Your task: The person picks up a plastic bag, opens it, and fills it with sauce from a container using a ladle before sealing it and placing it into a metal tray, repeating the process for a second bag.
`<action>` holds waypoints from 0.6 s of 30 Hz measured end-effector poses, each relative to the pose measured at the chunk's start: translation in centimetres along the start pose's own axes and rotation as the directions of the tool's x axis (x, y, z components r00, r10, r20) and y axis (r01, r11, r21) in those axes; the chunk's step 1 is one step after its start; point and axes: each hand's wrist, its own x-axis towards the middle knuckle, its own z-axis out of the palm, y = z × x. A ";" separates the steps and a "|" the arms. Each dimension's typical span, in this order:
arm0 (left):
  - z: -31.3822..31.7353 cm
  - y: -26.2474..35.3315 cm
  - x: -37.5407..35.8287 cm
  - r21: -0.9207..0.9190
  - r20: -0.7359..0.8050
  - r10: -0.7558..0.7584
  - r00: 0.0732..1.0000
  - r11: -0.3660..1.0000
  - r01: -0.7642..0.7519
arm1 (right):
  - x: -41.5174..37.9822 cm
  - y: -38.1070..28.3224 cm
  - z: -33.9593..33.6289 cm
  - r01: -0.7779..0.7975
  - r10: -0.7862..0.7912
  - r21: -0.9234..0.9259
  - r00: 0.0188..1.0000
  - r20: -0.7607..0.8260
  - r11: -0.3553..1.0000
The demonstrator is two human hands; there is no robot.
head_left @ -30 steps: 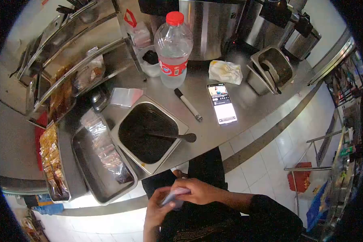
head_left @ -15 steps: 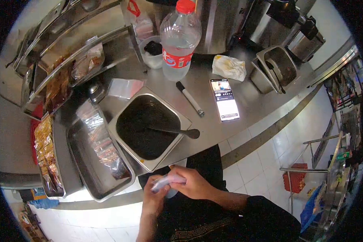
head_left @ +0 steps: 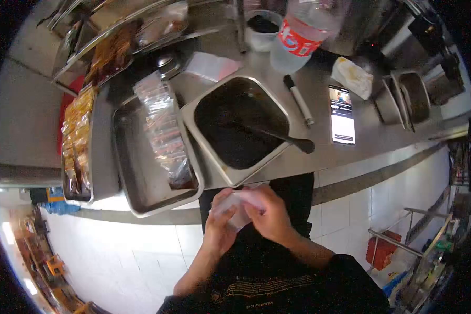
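In the head view, my left hand [head_left: 221, 224] and my right hand [head_left: 273, 215] pinch a small clear plastic bag [head_left: 239, 213] between them, close to my body and just below the counter's edge. The bag looks flat and empty, though motion blurs it. Just beyond my hands is a square steel pan [head_left: 208, 152] of dark sauce [head_left: 235, 125]. A dark spoon [head_left: 302, 145] lies in it, its handle over the right rim. Left of the pan, a long steel tray [head_left: 133, 157] carries a row of overlapping small filled bags [head_left: 162, 123].
Behind the pan lie flat plastic bags [head_left: 209, 67]. To the right are a marker [head_left: 300, 102], a lit phone [head_left: 342, 115], a crumpled cloth [head_left: 352, 77] and steel containers [head_left: 413, 97]. A large bottle [head_left: 301, 39] stands behind. Another tray of filled packets [head_left: 78, 136] is far left.
The bag has gone from folded and narrow to spread wider between my hands. My view has shifted, so the counter things appear further right and the pan nearer the middle.
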 end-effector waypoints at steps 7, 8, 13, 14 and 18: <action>-0.8 -3.0 0.0 0.431 0.002 0.346 0.938 0.847 -0.313 | -1.3 -1.4 1.6 -0.075 0.082 -0.050 0.986 0.146 0.996; -1.8 -2.9 0.0 0.360 0.027 0.330 0.944 0.877 -0.317 | -1.4 -1.5 0.9 -0.099 0.090 0.038 0.978 0.190 0.994; -1.2 -2.4 -0.4 0.529 0.091 0.353 0.931 0.775 -0.346 | -1.8 -0.2 0.2 -0.145 0.140 0.013 0.970 0.198 0.989; -0.9 -2.4 -0.7 0.613 0.049 0.324 0.945 0.737 -0.284 | -1.9 0.2 0.2 -0.154 0.153 -0.010 0.963 0.221 0.988; -2.2 -2.3 0.1 0.670 0.070 0.321 0.945 0.686 -0.283 | -2.1 0.9 -0.2 -0.183 0.147 0.090 0.940 0.309 0.979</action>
